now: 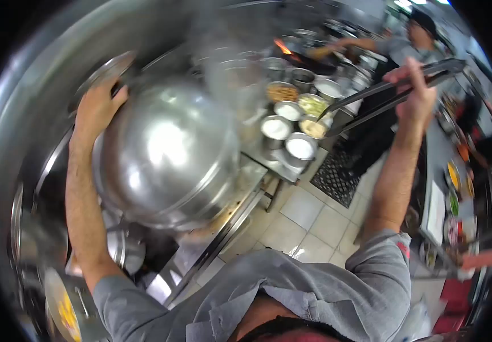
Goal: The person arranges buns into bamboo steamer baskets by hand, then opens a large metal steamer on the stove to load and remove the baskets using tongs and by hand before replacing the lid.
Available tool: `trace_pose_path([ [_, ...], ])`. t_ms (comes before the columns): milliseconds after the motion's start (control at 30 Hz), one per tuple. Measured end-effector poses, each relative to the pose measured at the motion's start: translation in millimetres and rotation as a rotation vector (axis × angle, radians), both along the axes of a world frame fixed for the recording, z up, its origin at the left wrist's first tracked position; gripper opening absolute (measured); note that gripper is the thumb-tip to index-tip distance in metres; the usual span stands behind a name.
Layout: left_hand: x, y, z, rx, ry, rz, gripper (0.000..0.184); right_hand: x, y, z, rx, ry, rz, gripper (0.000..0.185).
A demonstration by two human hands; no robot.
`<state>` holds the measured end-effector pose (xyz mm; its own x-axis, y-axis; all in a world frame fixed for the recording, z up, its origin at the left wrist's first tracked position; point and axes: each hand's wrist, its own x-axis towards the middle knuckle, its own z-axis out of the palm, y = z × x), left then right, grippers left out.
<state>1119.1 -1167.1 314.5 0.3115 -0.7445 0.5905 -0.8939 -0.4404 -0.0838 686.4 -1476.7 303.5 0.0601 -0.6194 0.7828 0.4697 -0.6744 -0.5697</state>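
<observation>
Two bare hands are occupied on different sides of the person: the left hand [93,111] is at a round metal piece [114,65], just beside a large domed steel vessel [166,142], and the right hand [414,94] is raised with long tongs [363,96]. The fingers of the right hand are closed around the tongs, whose two tips stand apart, and I see nothing pinched between them. For the left hand, the thumb is visible, but the fingers are partly hidden, so I cannot tell how firmly they close on the metal. The vessel stands at the left of the view, above the stove edge, and steam [223,68] rises near its far side (it blurs the things behind it). From this I judge that the heating is already well under way, while the tongs have not yet taken hold of any food. How much is left inside the vessel cannot be read, because only its shiny outer surface is shown. Several filled containers stand together on a side table, among them a white-filled bowl [301,147]; the tong tips pass before this group, but whether they touch it, I cannot say.
</observation>
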Motion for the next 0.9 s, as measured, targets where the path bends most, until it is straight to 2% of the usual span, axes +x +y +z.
trace_pose_path([
  [67, 2, -9, -3, 0.004, -0.007, -0.047, 0.038, -41, 8, -29, 0.096, 0.069, -0.209, 0.021],
  [100, -5, -8, 7, 0.076, 0.086, -0.047, 0.04, -56, 23, -44, 0.158, 0.098, -0.279, 0.021],
  [167, -9, -8, 12, 0.119, 0.099, -0.084, 0.041, -85, 37, -79, 0.193, 0.039, -0.195, 0.021],
  [200, -13, -7, 13, 0.145, 0.104, -0.041, 0.042, -106, 46, -95, 0.256, 0.144, -0.295, 0.022],
  [267, -16, -7, 17, 0.182, 0.102, -0.027, 0.043, -130, 78, -122, 0.287, 0.127, -0.318, 0.027],
  [333, -14, -16, 23, 0.344, 0.04, 0.122, 0.044, -154, 115, -144, 0.273, 0.098, -0.35, 0.033],
  [433, 14, -32, 35, 0.451, 0.029, -0.04, 0.048, -181, 188, -149, 0.324, 0.148, -0.513, 0.035],
  [533, -26, -64, 53, 0.285, 0.213, -0.413, 0.054, -202, 271, -142, 0.293, 0.134, -0.673, 0.036],
  [567, -52, -76, 55, 0.263, 0.319, -0.557, 0.055, -208, 299, -140, 0.271, 0.127, -0.712, 0.036],
  [633, -133, -70, 50, 0.2, 0.35, -0.875, 0.054, -221, 357, -138, 0.313, 0.13, -0.809, 0.035],
  [667, -159, -72, 42, 0.238, 0.407, -1.05, 0.054, -229, 387, -137, 0.334, 0.152, -0.847, 0.036],
  [767, -260, -24, 9, 0.365, 0.545, -1.341, 0.047, -251, 471, -134, 0.434, 0.111, -0.969, 0.036],
  [833, -313, 10, -28, 0.477, 0.739, -1.464, 0.043, -272, 531, -134, 0.525, 0.051, -1.045, 0.036],
  [900, -358, 50, -62, 0.615, 0.741, -1.641, 0.045, -291, 593, -134, 0.585, -0.013, -1.141, 0.038],
])
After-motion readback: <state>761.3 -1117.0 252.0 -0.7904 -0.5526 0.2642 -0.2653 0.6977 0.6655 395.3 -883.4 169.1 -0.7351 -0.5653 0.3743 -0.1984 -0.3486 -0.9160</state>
